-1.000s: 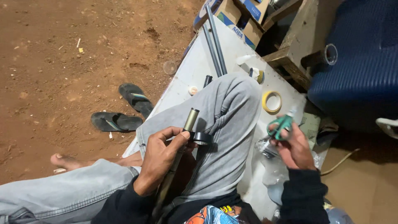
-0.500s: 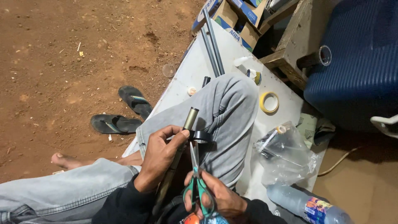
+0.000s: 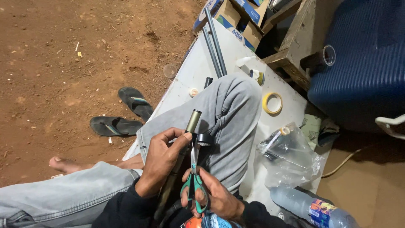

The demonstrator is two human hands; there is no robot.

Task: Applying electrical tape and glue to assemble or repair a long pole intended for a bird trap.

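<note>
My left hand [image 3: 162, 158] grips a dark olive rod [image 3: 193, 121] that rests along my raised knee, thumb pressed on it where black tape leads off. A roll of black tape [image 3: 205, 139] hangs from the rod just right of my thumb. My right hand [image 3: 213, 196] holds green-handled scissors [image 3: 193, 181] pointing upward, the blades at the strip of tape between rod and roll. Both hands sit over my grey jeans.
A white board [image 3: 198, 67] lies under my leg with a yellow tape roll [image 3: 273, 103], long grey rods [image 3: 213, 42], a clear plastic bag [image 3: 291, 156] and a plastic bottle [image 3: 312, 209]. Two black sandals [image 3: 122, 116] lie on red dirt at left. A blue seat [image 3: 363, 63] stands at right.
My right hand brought the green scissors from beside the plastic bag over to the rod, then raised the blades to the tape. My left hand kept its grip on the rod.
</note>
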